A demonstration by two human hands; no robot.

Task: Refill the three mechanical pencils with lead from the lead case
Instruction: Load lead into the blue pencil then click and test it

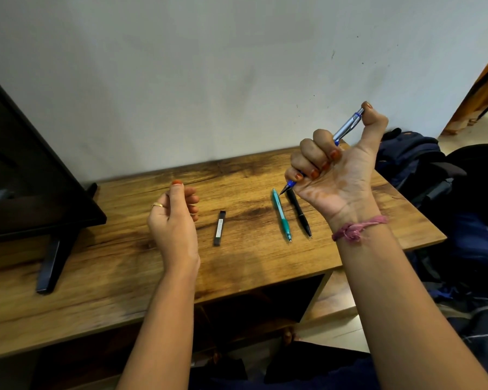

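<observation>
Hands apart — right (333, 161) grips blue pencil (347, 125), left (175, 218) loosely curled, empty — monitor (26, 175) leftward.

Right hand (335, 167) raised, palm toward the camera, four fingers curled in a fist-like grip, thumb pressed on top, pink thread tied round the wrist. Left hand (175, 218) lower, holding nothing, fingers loosely curled, ring on one finger, forearm reaching forward.
</observation>
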